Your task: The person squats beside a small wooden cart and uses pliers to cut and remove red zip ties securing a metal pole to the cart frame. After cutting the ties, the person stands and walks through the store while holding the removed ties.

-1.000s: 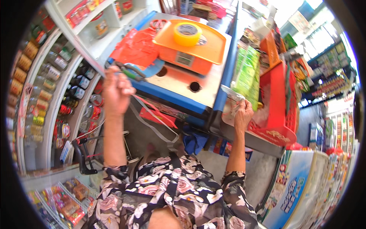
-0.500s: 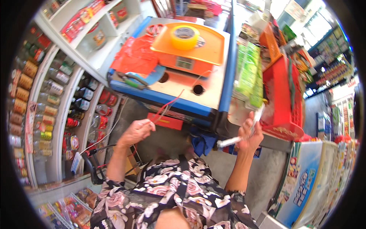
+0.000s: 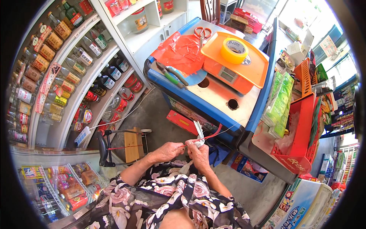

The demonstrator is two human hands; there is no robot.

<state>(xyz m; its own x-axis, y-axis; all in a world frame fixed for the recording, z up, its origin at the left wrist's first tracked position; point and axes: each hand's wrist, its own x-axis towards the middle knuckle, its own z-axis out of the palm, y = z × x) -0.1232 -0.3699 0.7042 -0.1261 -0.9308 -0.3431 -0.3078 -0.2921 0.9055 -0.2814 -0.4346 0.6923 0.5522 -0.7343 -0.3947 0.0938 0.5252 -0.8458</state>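
Note:
Both hands are close together just ahead of my body, below the counter's near edge. My left hand [image 3: 167,152] is closed in a pinch on a thin red cord [image 3: 214,133], which passes to the right hand and on toward the counter edge, beside a finer pale strand. My right hand [image 3: 199,154] is closed around a narrow white folded object [image 3: 199,131] that sticks up past the fingers. Its kind is not clear. The cord crosses right at this white object.
On the blue-edged counter [image 3: 152,78] stand an orange scale [image 3: 228,74] with yellow tape [image 3: 233,51], red plastic bags [image 3: 177,55], scissors [image 3: 202,33] and green-handled pliers [image 3: 171,75]. A red basket [image 3: 295,149] is at right. Bottle shelves [image 3: 57,86] fill the left.
My right hand has come in from the right with the white object and now meets my left hand, which has moved right and nearer my body. The view has shifted left.

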